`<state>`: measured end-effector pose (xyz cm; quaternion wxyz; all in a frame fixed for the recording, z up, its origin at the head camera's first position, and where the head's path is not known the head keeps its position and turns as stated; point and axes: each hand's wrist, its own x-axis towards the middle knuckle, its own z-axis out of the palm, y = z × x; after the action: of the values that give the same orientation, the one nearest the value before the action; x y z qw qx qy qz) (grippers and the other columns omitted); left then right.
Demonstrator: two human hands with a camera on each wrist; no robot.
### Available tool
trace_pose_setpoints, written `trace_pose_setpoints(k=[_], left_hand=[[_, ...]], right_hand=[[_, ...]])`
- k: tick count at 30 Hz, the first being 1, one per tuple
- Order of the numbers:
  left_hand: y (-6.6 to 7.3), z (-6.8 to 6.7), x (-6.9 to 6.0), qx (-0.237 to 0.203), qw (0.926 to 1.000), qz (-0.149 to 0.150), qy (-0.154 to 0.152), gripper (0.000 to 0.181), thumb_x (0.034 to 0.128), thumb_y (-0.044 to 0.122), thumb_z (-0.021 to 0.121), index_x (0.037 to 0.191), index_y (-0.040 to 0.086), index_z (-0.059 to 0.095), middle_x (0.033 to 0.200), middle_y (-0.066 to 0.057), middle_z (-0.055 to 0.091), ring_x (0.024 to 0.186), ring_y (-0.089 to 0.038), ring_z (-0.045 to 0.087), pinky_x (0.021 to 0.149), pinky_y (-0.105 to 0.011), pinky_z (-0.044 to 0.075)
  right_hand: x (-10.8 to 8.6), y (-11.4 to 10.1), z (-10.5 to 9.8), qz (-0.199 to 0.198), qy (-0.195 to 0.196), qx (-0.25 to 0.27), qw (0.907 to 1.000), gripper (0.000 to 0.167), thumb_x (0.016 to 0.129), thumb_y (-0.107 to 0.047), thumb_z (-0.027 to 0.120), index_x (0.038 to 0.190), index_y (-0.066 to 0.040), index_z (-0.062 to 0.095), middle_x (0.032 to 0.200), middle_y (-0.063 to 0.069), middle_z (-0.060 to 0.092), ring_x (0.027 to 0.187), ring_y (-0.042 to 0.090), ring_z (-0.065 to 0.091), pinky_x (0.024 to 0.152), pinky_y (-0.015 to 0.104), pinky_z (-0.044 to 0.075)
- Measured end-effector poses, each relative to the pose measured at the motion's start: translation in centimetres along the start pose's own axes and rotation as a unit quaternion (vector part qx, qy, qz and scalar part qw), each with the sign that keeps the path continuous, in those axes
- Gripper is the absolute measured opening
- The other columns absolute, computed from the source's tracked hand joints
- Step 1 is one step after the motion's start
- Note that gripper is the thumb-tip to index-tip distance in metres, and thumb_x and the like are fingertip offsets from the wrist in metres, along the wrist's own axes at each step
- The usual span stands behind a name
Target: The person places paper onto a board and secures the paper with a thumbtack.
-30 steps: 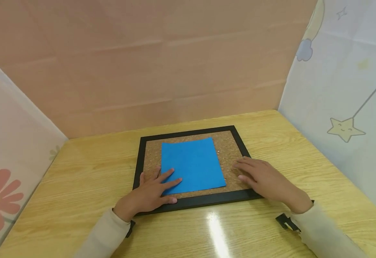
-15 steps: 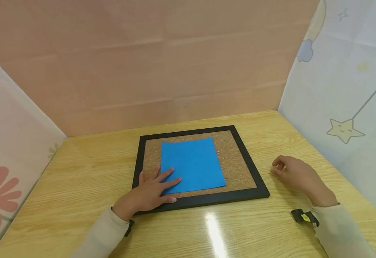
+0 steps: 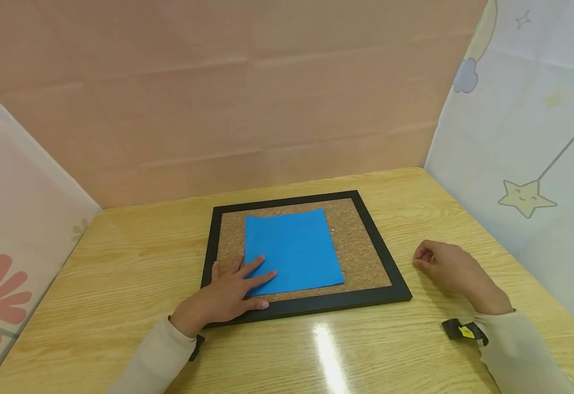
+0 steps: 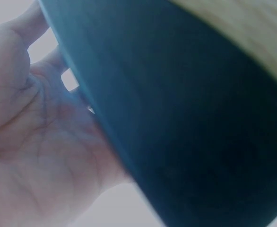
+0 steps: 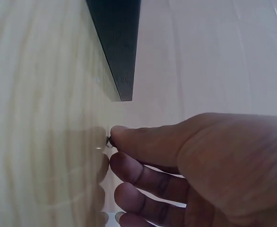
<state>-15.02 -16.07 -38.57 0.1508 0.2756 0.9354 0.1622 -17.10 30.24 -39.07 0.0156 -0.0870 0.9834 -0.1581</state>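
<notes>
Looking light & bendy, sheet [image 3: 299, 246] prob. lifts best by far R corner, w/ L hand [image 3: 225, 297] spread on it, R hand [image 3: 451, 267] apparently pinching tiny dark bit [image 5: 111, 141].

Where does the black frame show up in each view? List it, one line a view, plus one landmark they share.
Head: black frame just below and right of centre.
Left wrist: large and dark, slanting from upper left to lower right, beside the left hand.
Right wrist: top, left of centre, above the right hand.
Shared landmark: wood tabletop, upper right in left wrist, left side in right wrist.
</notes>
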Motion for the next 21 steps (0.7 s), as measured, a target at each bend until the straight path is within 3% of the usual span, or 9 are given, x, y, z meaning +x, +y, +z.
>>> trace_pose_setpoints(k=[16, 21], left_hand=[[-0.07, 0.1, 0.1, -0.004, 1.0, -0.002, 0.003, 0.062, 0.0968, 0.051, 0.057, 0.153, 0.033, 0.04, 0.168, -0.005, 0.018, 0.154, -0.046, 0.004, 0.108, -0.081, -0.004], [-0.1, 0.1, 0.09, -0.001, 1.0, 0.001, 0.005, 0.062, 0.0967, 0.052, 0.057, 0.153, 0.033, 0.04, 0.168, -0.005, 0.018, 0.153, -0.047, 0.005, 0.108, -0.082, -0.003]], right_hand=[[-0.17, -0.48, -0.2, -0.011, 0.045, -0.013, 0.9988, 0.011, 0.09, -0.02, 0.073, 0.081, -0.023, 0.068, 0.076, -0.007, 0.068, 0.064, 0.009, 0.055, 0.057, 0.028, 0.041], [-0.36, -0.67, -0.36, -0.001, 0.038, -0.006, 0.9992, 0.007, 0.089, -0.023, 0.075, 0.082, -0.022, 0.073, 0.077, -0.007, 0.071, 0.065, 0.008, 0.058, 0.056, 0.029, 0.042]])
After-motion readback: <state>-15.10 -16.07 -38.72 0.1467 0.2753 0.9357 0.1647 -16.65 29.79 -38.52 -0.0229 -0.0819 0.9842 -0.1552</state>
